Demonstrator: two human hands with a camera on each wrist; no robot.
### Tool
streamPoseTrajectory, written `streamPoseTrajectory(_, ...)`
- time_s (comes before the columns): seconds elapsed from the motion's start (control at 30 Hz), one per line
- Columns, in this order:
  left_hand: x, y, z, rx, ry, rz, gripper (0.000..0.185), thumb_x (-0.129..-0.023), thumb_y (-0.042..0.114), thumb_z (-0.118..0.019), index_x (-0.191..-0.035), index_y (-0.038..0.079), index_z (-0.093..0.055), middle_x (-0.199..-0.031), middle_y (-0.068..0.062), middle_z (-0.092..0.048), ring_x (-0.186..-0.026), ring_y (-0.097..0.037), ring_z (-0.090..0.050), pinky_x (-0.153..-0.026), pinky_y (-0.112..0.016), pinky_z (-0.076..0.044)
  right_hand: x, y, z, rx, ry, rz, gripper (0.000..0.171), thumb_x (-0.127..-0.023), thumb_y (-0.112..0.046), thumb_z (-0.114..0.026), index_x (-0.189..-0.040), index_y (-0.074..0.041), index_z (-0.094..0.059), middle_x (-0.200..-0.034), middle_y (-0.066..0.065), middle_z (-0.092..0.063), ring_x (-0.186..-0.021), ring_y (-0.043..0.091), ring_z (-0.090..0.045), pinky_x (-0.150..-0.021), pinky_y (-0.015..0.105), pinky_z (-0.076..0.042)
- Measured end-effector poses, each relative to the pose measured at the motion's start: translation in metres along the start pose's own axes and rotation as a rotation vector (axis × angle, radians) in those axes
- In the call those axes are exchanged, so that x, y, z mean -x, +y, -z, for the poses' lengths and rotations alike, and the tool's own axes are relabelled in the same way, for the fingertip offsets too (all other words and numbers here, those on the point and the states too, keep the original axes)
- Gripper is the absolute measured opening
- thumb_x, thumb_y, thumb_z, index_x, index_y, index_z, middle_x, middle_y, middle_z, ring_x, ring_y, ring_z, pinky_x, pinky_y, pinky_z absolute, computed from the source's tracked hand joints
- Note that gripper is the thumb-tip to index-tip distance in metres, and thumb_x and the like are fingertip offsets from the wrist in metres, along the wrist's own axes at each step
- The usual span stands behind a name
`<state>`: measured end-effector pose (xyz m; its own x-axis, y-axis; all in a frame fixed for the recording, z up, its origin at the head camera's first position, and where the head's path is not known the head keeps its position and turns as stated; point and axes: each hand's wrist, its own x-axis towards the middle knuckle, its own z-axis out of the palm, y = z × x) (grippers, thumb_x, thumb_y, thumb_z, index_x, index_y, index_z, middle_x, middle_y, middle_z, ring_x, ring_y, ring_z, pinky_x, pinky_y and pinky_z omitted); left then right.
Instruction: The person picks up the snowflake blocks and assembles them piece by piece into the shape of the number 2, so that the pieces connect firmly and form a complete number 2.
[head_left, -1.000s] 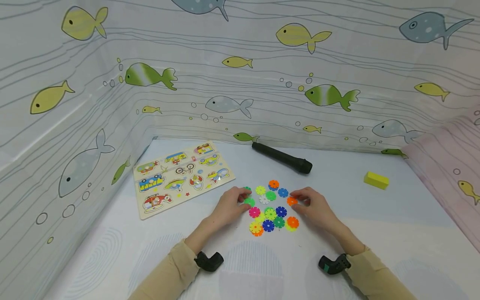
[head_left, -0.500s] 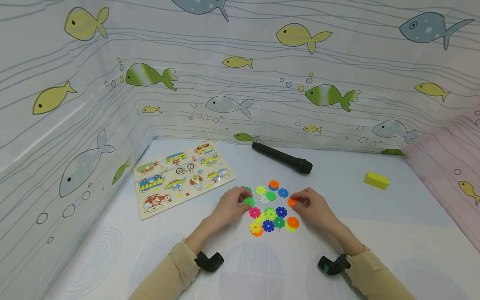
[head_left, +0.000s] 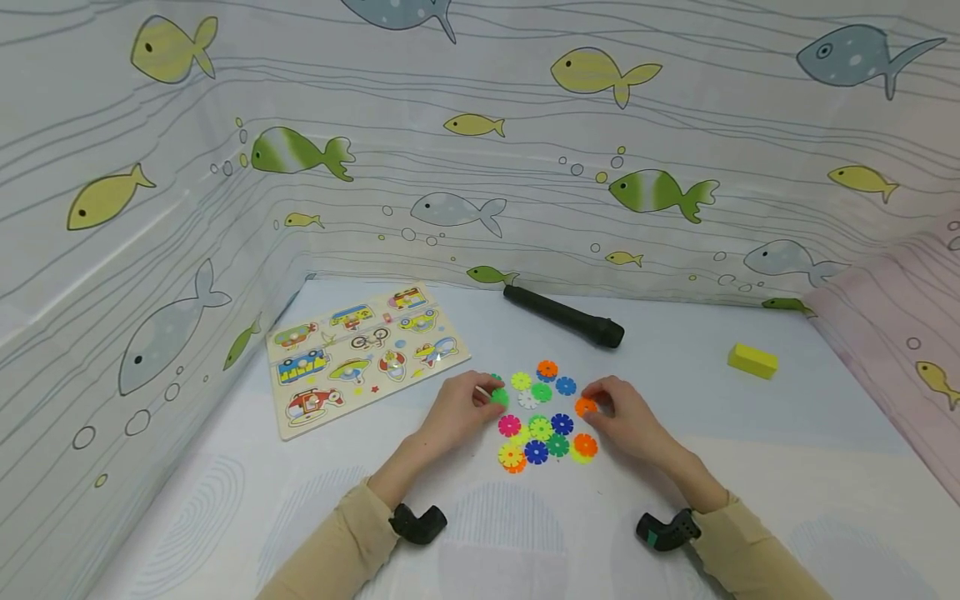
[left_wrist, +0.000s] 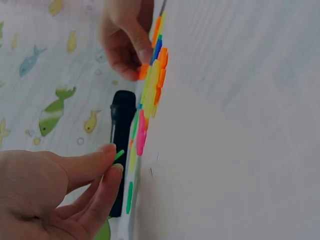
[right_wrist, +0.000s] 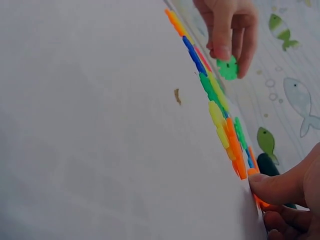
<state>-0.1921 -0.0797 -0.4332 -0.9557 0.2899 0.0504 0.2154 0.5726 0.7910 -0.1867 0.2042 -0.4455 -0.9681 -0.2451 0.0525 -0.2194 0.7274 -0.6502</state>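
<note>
Green disc [head_left: 499,397] sits pinched edge-on between thumb and forefinger of the left hand [head_left: 461,410], lifted off the mat [head_left: 675,500], its flat face toward the right wrist view [right_wrist: 228,68]; the left wrist view shows only its thin rim [left_wrist: 119,154]. Right hand [head_left: 626,417] pinches an orange disc [head_left: 584,406] at the mat, beside the disc pile [head_left: 542,427].

both hands [head_left: 457,410] [head_left: 626,414] low, fingers pinched, forearms converging
</note>
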Motion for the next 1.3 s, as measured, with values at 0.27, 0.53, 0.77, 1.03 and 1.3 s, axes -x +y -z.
streamPoseTrajectory(0.27, -0.003, 0.004, 0.001, 0.018, -0.001, -0.023, 0.035, -0.088, 0.026, -0.078, -0.118, 0.011, -0.070, -0.093, 0.002, -0.067, -0.082, -0.012, -0.060, -0.077, -0.024, -0.053, 0.000, -0.004, 0.005, -0.009, -0.009, -0.039, 0.019, -0.090, -0.015, -0.074, -0.107, -0.009, -0.068, -0.093, 0.003, -0.064, -0.085, 0.019, -0.054, -0.077, 0.030, -0.049)
streamPoseTrajectory(0.53, -0.003, 0.017, 0.001, 0.146, 0.028, -0.021, 0.036, -0.087, 0.028, -0.079, -0.118, 0.013, -0.071, -0.090, 0.001, -0.070, -0.080, -0.012, -0.064, -0.074, -0.022, -0.055, -0.008, -0.030, 0.020, -0.134, 0.022, 0.008, 0.027, -0.090, -0.014, -0.075, -0.113, -0.003, -0.068, -0.087, 0.004, -0.074, -0.077, 0.023, -0.070, -0.073, 0.029, -0.057)
streamPoseTrajectory(0.77, -0.003, 0.034, 0.000, 0.269, 0.045, -0.036, 0.036, -0.087, 0.021, -0.079, -0.120, 0.011, -0.071, -0.091, -0.003, -0.072, -0.081, -0.013, -0.067, -0.077, -0.020, -0.056, -0.011, -0.055, 0.021, -0.261, 0.039, 0.079, 0.025, -0.097, -0.011, -0.065, -0.120, 0.000, -0.066, -0.092, 0.015, -0.075, -0.078, 0.033, -0.072, -0.073, 0.036, -0.061)
streamPoseTrajectory(1.03, -0.002, 0.036, -0.003, 0.356, 0.023, -0.036, 0.035, -0.088, 0.020, -0.078, -0.120, 0.011, -0.071, -0.093, -0.006, -0.072, -0.083, -0.015, -0.069, -0.079, -0.022, -0.057, -0.006, -0.058, 0.003, -0.290, 0.065, 0.062, 0.019, -0.099, -0.011, -0.062, -0.114, -0.001, -0.065, -0.095, 0.016, -0.075, -0.079, 0.024, -0.073, -0.077, 0.030, -0.061)
streamPoseTrajectory(1.3, -0.002, 0.031, -0.002, 0.390, 0.032, -0.018, 0.036, -0.087, 0.021, -0.079, -0.121, 0.011, -0.070, -0.098, -0.007, -0.073, -0.089, -0.017, -0.070, -0.084, -0.024, -0.057, -0.003, -0.060, -0.002, -0.330, 0.074, 0.068, 0.015, -0.099, -0.015, -0.063, -0.107, -0.003, -0.067, -0.089, 0.009, -0.074, -0.078, 0.021, -0.071, -0.074, 0.021, -0.057)
